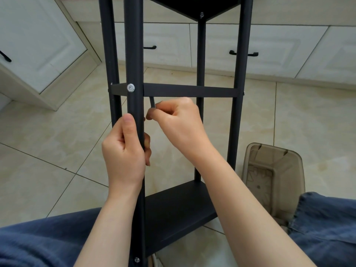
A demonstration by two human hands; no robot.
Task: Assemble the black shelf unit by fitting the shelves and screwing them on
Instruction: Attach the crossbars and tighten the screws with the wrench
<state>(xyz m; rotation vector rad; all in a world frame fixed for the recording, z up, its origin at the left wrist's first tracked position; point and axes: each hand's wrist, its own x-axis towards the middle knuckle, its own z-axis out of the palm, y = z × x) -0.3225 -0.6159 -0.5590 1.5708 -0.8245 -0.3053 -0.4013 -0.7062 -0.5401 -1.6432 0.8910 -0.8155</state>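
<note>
The black shelf unit [192, 90] stands upright between my knees, with three shelves in view. My left hand [126, 151] grips the near left post [133, 54] just below the middle shelf. A silver screw [130, 87] sits in that post at the middle shelf's level. My right hand [179, 122] pinches a small dark hex key [152, 102] right under the middle shelf, beside the post. The bottom shelf [179, 211] lies below my forearms. Another screw [137, 259] shows low on the same post, and one [201, 15] under the top shelf.
White cabinets with black handles [243, 53] stand behind the unit, and another cabinet [38, 45] at the left. A translucent brown plastic bin [273, 182] stands on the tiled floor at the right, next to my right knee [327, 218].
</note>
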